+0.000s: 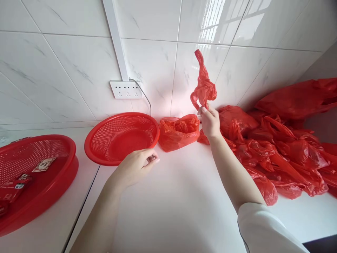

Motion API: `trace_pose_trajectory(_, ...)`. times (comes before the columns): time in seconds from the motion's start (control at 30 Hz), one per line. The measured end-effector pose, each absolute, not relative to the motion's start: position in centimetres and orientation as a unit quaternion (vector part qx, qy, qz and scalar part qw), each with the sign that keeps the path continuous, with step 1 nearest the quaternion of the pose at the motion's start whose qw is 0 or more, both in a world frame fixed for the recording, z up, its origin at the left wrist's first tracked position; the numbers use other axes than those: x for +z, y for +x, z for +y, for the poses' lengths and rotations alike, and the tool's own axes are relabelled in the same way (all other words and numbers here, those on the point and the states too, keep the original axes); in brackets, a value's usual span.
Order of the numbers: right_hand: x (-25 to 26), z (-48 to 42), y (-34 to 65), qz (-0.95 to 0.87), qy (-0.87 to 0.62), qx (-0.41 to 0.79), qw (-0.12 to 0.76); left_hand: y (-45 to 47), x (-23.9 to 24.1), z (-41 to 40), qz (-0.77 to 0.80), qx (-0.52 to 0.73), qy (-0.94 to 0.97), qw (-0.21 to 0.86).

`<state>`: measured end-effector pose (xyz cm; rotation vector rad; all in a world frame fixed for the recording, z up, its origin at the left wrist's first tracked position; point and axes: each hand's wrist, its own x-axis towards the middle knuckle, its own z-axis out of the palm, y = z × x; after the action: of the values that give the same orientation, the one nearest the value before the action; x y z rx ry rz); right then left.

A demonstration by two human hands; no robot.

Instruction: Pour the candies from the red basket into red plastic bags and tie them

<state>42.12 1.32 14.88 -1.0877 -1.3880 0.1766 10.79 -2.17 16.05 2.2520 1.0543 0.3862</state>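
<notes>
My right hand (211, 121) is raised near the wall, its fingers pinched on a crumpled red plastic bag (206, 86) whose twisted handle sticks upward. Below and to its left, a bunched red bag (179, 133) with an open top rests on the white table, apart from my hands. Over the table in front of the round red basket (122, 138), my left hand (139, 163) hovers with fingers curled and thumb near the fingertips. I see nothing held in it. No contents show in that basket.
A second red basket (75, 154) at the left holds several small printed packets (43, 165). Many filled red plastic bags (279, 151) are heaped on the right. A socket strip (126, 90) with a grey cable (144, 94) is on the tiled wall behind the table (171, 207).
</notes>
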Motion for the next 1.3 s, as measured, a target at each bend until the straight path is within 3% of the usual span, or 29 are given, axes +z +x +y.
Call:
trace_pose_trajectory(0.1, 15.6, -1.3, 40.8, -0.585, -0.360, 0.152, 0.711, 11.3, 15.6, -2.3, 0.417, 0.285, 0.794, 0.337)
trace_pose_trajectory(0.17, 15.9, -3.7, 39.6, -0.617, -0.326, 0.197, 0.689, 11.8, 15.2, -2.5, 0.408, 0.346, 0.737, 0.413)
trace_pose_trajectory(0.3, 16.1, -8.1, 37.1, -0.774, -0.260, 0.288, 0.501, 12.9, 14.2, -2.9, 0.286, 0.340, 0.643, 0.624)
trace_pose_trajectory(0.43, 15.8, -10.1, 35.1, -0.860, -0.199, 0.327, 0.337, 13.8, 14.0, -3.2, 0.248, 0.373, 0.591, 0.670)
trace_pose_trajectory(0.67, 15.0, -9.9, 35.5, -0.866, -0.290, 0.326, 0.246, 14.1, 13.6, -3.1, 0.325, 0.356, 0.602, 0.636)
trace_pose_trajectory(0.9, 16.3, -11.9, 41.7, -0.718, -0.608, 0.210, 0.265, 11.5, 14.7, -1.3, 0.485, 0.450, 0.569, 0.489)
trace_pose_trajectory(1.03, 16.5, -12.6, 43.4, -0.698, -0.648, 0.217, 0.214, 11.4, 14.7, -0.8, 0.558, 0.424, 0.555, 0.448)
trace_pose_trajectory(1.17, 17.0, -12.9, 43.9, -0.731, -0.568, 0.257, 0.278, 11.9, 14.6, -1.0, 0.508, 0.422, 0.608, 0.439)
trace_pose_trajectory(1.3, 16.5, -12.0, 43.2, -0.698, -0.536, 0.279, 0.386, 9.8, 16.5, -1.6, 0.444, 0.307, 0.754, 0.373)
